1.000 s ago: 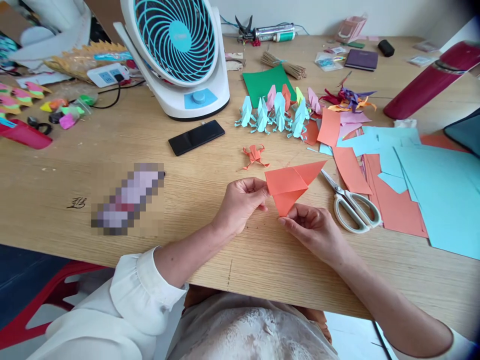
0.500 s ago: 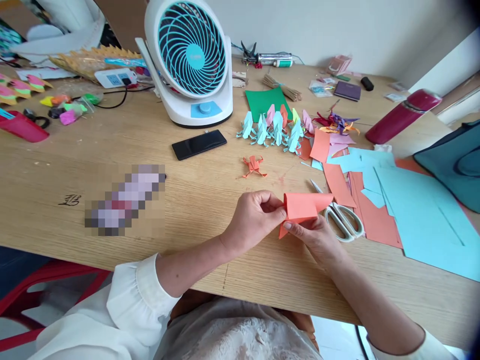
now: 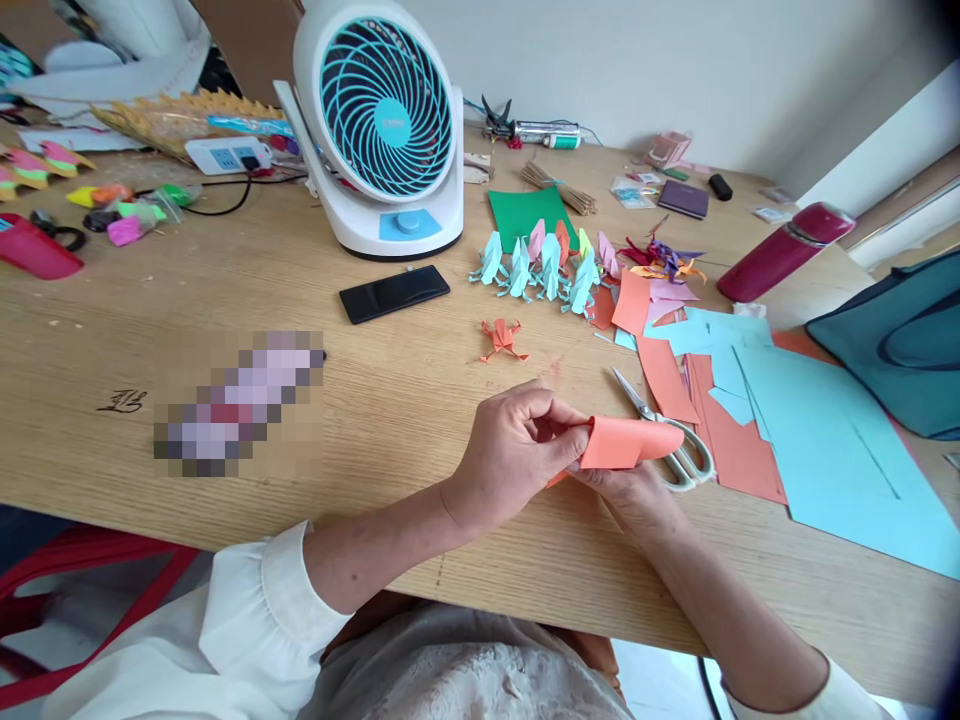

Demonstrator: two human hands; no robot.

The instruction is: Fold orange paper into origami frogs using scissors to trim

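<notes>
A wood-grained tabletop [image 3: 405,420] spread across my remote view. Just left of the scissors [image 3: 649,410], partly screening their handles, smooth orange paper [image 3: 619,443] bowed in my left hand's [image 3: 514,455] pinching grip; my right hand [image 3: 630,490] sat beneath, its closure hidden. I judged folding in hand, calling for matched edges.

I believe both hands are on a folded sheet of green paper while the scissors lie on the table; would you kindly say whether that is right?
The head view shows the left hand and right hand on a folded sheet of orange paper, not green; the scissors do lie on the table.
</notes>
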